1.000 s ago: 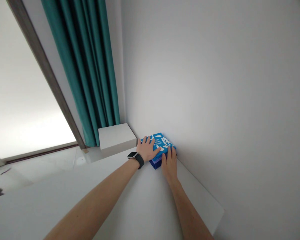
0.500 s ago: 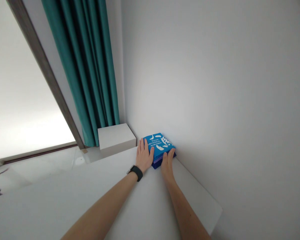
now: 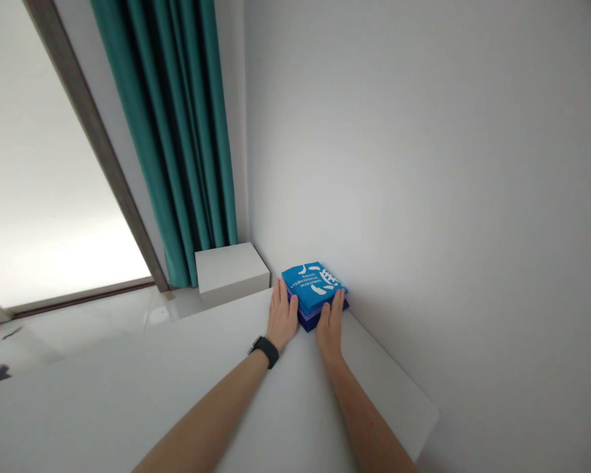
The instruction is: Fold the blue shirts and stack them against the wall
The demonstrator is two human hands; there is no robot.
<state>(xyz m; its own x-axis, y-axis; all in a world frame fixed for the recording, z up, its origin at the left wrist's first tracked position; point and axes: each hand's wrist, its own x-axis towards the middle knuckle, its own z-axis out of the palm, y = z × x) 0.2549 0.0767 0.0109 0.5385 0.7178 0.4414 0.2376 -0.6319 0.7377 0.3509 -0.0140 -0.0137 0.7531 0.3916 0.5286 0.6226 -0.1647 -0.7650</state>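
The left hand (image 3: 282, 318), fingers straight and unclenched, lies along the left side of the folded clothes (image 3: 305, 282); the right hand (image 3: 331, 328), also ungripped, rests its extended fingers against their near right side. The pile sits at the table's far end, close to the wall; whether it touches, I cannot tell. Even, light pressure from both palms should square the whole pile best, then a fingertip could tidy the lilac layer peeping out below the top. For room, the wall (image 3: 398, 164) limits pushing away; the table (image 3: 177, 381) spreads broadly leftward and toward the body; its far edge, beside the white cabinet (image 3: 231, 266), runs close behind the left fingertips.
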